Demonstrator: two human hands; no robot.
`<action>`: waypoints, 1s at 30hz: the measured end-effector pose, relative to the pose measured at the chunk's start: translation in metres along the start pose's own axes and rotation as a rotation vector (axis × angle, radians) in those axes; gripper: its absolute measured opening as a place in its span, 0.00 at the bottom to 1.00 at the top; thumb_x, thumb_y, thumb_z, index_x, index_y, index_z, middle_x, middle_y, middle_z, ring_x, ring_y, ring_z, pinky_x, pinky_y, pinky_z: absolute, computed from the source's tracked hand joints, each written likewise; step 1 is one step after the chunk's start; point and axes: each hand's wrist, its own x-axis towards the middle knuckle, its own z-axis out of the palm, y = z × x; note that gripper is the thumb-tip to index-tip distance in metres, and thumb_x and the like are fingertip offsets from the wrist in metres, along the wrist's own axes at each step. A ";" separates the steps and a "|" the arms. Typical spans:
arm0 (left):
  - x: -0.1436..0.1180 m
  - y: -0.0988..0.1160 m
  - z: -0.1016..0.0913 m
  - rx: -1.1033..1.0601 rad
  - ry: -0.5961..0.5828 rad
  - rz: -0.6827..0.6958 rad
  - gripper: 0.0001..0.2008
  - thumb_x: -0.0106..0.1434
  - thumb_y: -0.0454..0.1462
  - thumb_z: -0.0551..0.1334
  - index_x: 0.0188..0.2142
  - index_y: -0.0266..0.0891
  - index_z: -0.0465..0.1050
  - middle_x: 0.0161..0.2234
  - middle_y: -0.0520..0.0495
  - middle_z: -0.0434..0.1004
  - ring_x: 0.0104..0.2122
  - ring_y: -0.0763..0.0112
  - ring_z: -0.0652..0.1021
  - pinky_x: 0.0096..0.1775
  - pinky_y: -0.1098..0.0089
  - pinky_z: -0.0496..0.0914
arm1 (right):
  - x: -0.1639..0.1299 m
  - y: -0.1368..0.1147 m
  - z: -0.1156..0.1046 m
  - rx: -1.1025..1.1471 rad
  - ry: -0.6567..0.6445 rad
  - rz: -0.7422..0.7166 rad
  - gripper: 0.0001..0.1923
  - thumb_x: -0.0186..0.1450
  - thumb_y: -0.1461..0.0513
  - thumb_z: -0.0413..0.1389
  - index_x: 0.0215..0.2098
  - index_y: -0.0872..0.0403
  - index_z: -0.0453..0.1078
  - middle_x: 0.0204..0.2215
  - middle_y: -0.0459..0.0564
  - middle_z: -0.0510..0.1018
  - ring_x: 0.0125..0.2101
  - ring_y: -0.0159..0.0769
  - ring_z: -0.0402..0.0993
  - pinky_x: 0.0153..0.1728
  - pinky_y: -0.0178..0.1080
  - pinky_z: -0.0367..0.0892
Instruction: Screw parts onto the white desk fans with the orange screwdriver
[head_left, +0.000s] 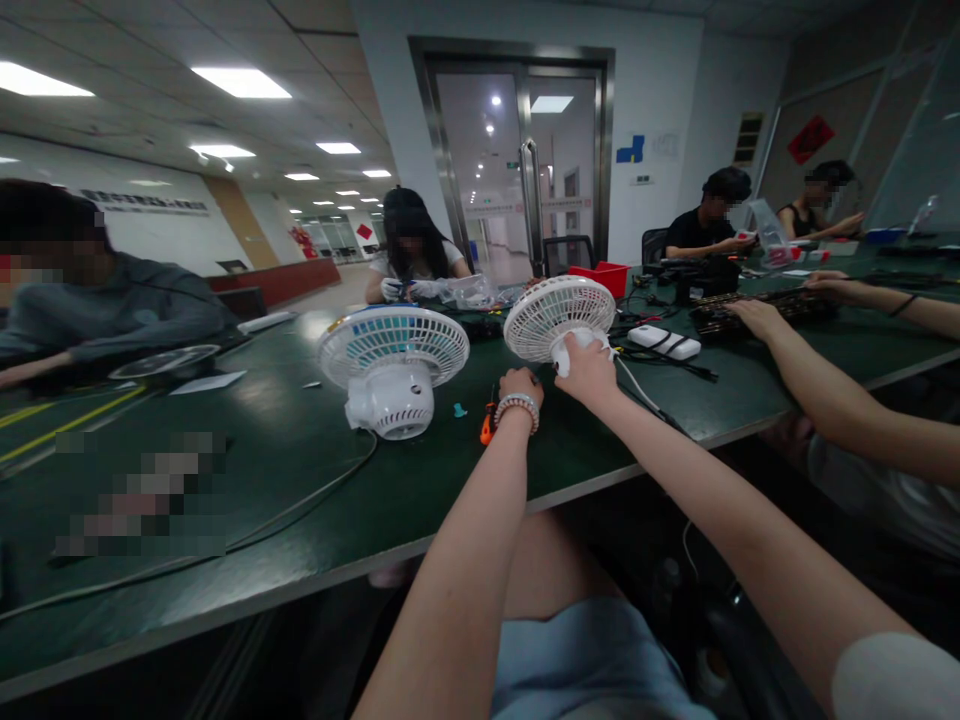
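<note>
My right hand (591, 372) is wrapped round the motor housing of a small white fan (559, 312), whose round grille faces away from me. Just left of it, my left hand (520, 384) is held low over the table with curled fingers; what they hold, if anything, is hidden. An orange-handled screwdriver (487, 424) lies beside my left wrist. A second white fan (397, 395) stands further left, its motor housing toward me and its cord trailing over the table. Between that fan and the screwdriver is a small teal piece (460, 410).
On the green table (300, 520), a white power strip (664, 342) with dark cables lies right of my fan. A red bin (604, 276) stands behind. Another person's hands (757, 318) work on a dark part at right. More people sit across the table.
</note>
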 end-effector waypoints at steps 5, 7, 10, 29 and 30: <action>-0.002 0.002 -0.001 -0.126 0.132 0.092 0.12 0.57 0.37 0.56 0.38 0.37 0.73 0.40 0.42 0.74 0.41 0.67 0.74 0.45 0.71 0.67 | -0.002 0.001 -0.004 0.004 0.004 0.002 0.34 0.53 0.54 0.57 0.55 0.49 0.53 0.48 0.65 0.58 0.45 0.56 0.61 0.37 0.49 0.61; -0.003 0.003 0.000 -0.159 0.164 0.106 0.11 0.57 0.37 0.56 0.38 0.37 0.73 0.38 0.42 0.74 0.39 0.68 0.74 0.44 0.71 0.67 | -0.004 0.000 -0.005 0.013 0.002 0.009 0.34 0.54 0.54 0.57 0.55 0.50 0.53 0.48 0.66 0.58 0.45 0.56 0.61 0.37 0.49 0.61; -0.004 0.006 0.000 -0.187 0.178 0.104 0.09 0.57 0.37 0.57 0.36 0.37 0.72 0.37 0.43 0.75 0.38 0.68 0.74 0.43 0.71 0.67 | -0.008 -0.002 -0.006 0.033 0.014 0.013 0.35 0.53 0.55 0.57 0.57 0.50 0.51 0.49 0.65 0.58 0.46 0.55 0.60 0.39 0.50 0.60; -0.012 0.013 -0.005 -0.289 0.213 0.213 0.10 0.58 0.35 0.57 0.37 0.38 0.74 0.38 0.46 0.75 0.40 0.71 0.74 0.46 0.73 0.66 | 0.019 0.033 -0.007 0.339 0.361 -0.279 0.07 0.54 0.67 0.48 0.27 0.56 0.68 0.34 0.54 0.65 0.39 0.40 0.62 0.44 0.42 0.58; -0.011 0.013 -0.005 -0.300 0.213 0.206 0.11 0.58 0.35 0.56 0.39 0.38 0.74 0.39 0.45 0.76 0.40 0.71 0.74 0.47 0.73 0.66 | 0.020 0.033 -0.005 0.342 0.354 -0.285 0.07 0.54 0.67 0.48 0.27 0.56 0.68 0.34 0.54 0.65 0.39 0.40 0.62 0.44 0.42 0.59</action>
